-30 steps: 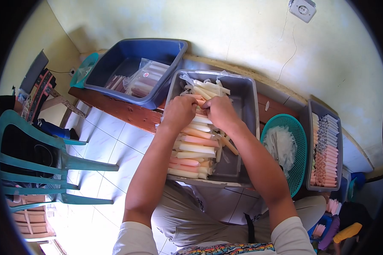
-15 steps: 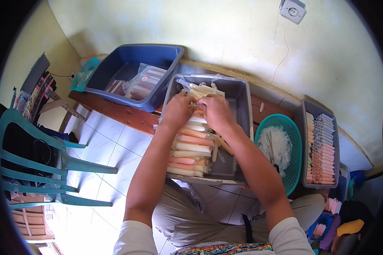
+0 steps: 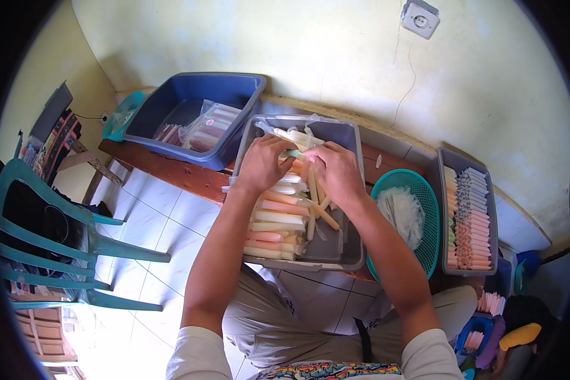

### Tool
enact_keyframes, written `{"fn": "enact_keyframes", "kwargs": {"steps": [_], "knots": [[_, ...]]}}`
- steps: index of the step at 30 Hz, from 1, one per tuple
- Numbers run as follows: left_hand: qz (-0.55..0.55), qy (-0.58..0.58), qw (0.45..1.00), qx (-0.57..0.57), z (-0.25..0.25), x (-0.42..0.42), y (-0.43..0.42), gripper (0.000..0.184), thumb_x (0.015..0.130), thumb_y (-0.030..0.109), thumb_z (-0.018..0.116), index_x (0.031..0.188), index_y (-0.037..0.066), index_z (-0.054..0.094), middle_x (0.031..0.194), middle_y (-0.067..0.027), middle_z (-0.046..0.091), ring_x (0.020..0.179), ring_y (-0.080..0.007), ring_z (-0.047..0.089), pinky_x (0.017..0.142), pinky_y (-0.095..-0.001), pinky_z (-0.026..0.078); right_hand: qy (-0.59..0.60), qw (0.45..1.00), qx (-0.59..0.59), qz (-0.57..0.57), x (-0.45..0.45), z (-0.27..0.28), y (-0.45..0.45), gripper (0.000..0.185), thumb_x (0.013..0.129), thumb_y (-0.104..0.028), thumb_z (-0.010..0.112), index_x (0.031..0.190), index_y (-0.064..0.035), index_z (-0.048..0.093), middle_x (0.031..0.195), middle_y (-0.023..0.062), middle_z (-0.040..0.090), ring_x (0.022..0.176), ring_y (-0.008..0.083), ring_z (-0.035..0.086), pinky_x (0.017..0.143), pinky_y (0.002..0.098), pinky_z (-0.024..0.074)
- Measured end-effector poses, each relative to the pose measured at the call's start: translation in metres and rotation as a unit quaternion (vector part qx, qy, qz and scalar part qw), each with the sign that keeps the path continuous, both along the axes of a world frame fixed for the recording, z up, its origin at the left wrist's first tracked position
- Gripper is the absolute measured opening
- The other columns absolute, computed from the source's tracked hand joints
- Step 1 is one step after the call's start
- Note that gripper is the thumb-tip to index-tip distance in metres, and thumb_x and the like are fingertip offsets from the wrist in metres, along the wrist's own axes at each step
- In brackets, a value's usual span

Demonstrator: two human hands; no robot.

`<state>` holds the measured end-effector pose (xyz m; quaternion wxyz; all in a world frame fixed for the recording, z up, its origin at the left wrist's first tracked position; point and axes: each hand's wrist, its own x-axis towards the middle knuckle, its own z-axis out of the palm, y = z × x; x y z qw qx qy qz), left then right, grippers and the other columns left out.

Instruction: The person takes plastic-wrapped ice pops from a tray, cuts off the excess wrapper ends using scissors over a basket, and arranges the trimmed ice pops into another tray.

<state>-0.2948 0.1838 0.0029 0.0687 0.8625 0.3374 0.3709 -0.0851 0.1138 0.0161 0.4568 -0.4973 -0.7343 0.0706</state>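
Note:
Over the far part of a grey tub (image 3: 350, 248), my left hand (image 3: 263, 166) is closed around a pale green filled plastic tube (image 3: 291, 154), like an ice pop. My right hand (image 3: 337, 172) pinches its right end, and the fingertips of both hands nearly meet. Below them, cream, orange and pink filled tubes (image 3: 277, 217) lie stacked in rows along the tub's left side. A few loose orange and cream tubes (image 3: 326, 215) rest crosswise to the right. More cream tubes (image 3: 297, 134) lie at the far end, partly behind my fingers.
A blue tub (image 3: 147, 142) with bagged dark tubes stands at the far left on a reddish wooden bench (image 3: 171, 170). To the right are a green basket (image 3: 434, 218) of clear plastic bags and a grey crate (image 3: 472, 273) of packed tubes. A green chair (image 3: 50, 253) stands left.
A pale green tube now shows between my hands, which are slightly farther apart. The camera view has shifted a little. Scissors seen earlier in the green basket are now hidden by my right forearm.

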Motion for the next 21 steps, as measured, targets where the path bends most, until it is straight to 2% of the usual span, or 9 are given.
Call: {"fn": "enact_keyframes", "kwargs": {"steps": [2, 12, 14, 19, 21], "knots": [[-0.019, -0.001, 0.999, 0.047, 0.003, 0.006, -0.006, 0.027, 0.084, 0.006, 0.084, 0.11, 0.007, 0.08, 0.106, -0.0121, 0.08, 0.104, -0.0356, 0.073, 0.096, -0.0458, 0.057, -0.019, 1.0, 0.019, -0.004, 0.011, 0.008, -0.012, 0.021, 0.094, 0.007, 0.073, 0.11, -0.0034, 0.081, 0.099, 0.0181, 0.077, 0.088, 0.0389, 0.076, 0.077, 0.0459, 0.0603], [-0.083, -0.017, 0.994, 0.075, 0.026, 0.057, -0.07, 0.035, 0.087, 0.006, 0.085, 0.122, 0.008, 0.081, 0.109, -0.0107, 0.079, 0.102, -0.0332, 0.073, 0.095, -0.0461, 0.057, -0.069, 0.996, 0.051, -0.008, 0.084, 0.03, -0.075, 0.018, 0.095, 0.005, 0.075, 0.109, -0.0046, 0.079, 0.095, 0.015, 0.076, 0.084, 0.037, 0.074, 0.073, 0.045, 0.0591], [-0.094, -0.014, 0.993, 0.072, 0.029, 0.069, -0.081, 0.037, 0.087, 0.006, 0.085, 0.124, 0.008, 0.081, 0.11, -0.0107, 0.079, 0.102, -0.0333, 0.073, 0.095, -0.0463, 0.058, -0.086, 0.996, 0.028, 0.0, 0.1, 0.035, -0.091, 0.017, 0.094, 0.004, 0.076, 0.109, -0.0041, 0.078, 0.095, 0.0151, 0.075, 0.085, 0.0373, 0.074, 0.074, 0.045, 0.0587], [-0.138, 0.003, 0.988, 0.065, 0.032, 0.105, -0.103, 0.038, 0.087, 0.005, 0.084, 0.125, 0.006, 0.079, 0.112, -0.0111, 0.079, 0.103, -0.0325, 0.072, 0.096, -0.0465, 0.057, -0.127, 0.992, 0.015, -0.023, 0.145, 0.044, -0.122, 0.012, 0.097, -0.005, 0.077, 0.109, -0.0047, 0.077, 0.097, 0.0156, 0.076, 0.087, 0.038, 0.074, 0.076, 0.0464, 0.0596], [-0.163, 0.003, 0.985, 0.06, 0.031, 0.12, -0.109, 0.036, 0.088, 0.006, 0.083, 0.124, 0.004, 0.079, 0.113, -0.0122, 0.079, 0.104, -0.0328, 0.071, 0.096, -0.0475, 0.058, -0.173, 0.984, 0.025, -0.035, 0.162, 0.044, -0.134, 0.012, 0.098, -0.014, 0.078, 0.107, -0.0064, 0.078, 0.098, 0.0142, 0.077, 0.089, 0.0377, 0.075, 0.077, 0.0464, 0.0607]]}}
